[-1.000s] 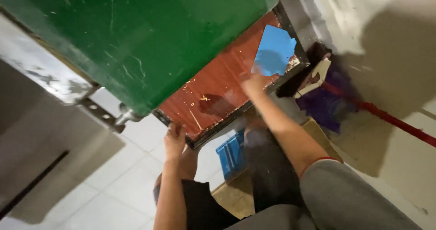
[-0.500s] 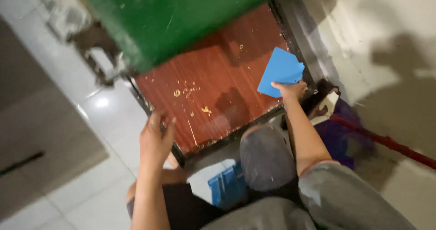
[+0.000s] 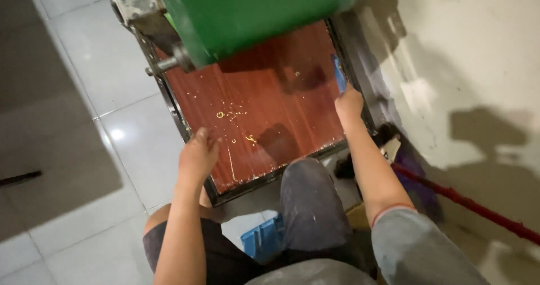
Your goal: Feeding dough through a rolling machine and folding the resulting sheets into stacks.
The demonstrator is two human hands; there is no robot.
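The right hand (image 3: 349, 106) is closed on a blue cloth (image 3: 340, 74), which shows only as a narrow blue strip above the knuckles; the fingers pinch its lower end, and the cloth stands edge-on against the right edge of the reddish-brown wooden tray (image 3: 264, 111), just beside the dark metal frame (image 3: 360, 66) that borders it. How much of the cloth lies flat on the wood is hard to tell, since the view is steep and the spot is in shadow.

The left hand (image 3: 198, 155) holds nothing. It rests with curled fingers on the tray's left edge, near the front left corner, the fingertips over the frame and touching the wood.

Between the two hands, the tray's surface carries small yellowish crumbs (image 3: 232, 116), densest left of the middle, with a pale streak running toward the front edge. A green metal housing (image 3: 253, 9) hangs over the tray's far edge and casts a dark shadow across the back of the wood; a grey bolt (image 3: 169, 64) sticks out at its left side.

Below the front edge, the person's knee in grey trousers (image 3: 309, 206) presses close to the frame. A blue plastic crate (image 3: 261, 239) sits on the white tiled floor (image 3: 84, 82) between the legs. To the right, a red handle (image 3: 472, 206) slants along the pale wall (image 3: 478, 54).
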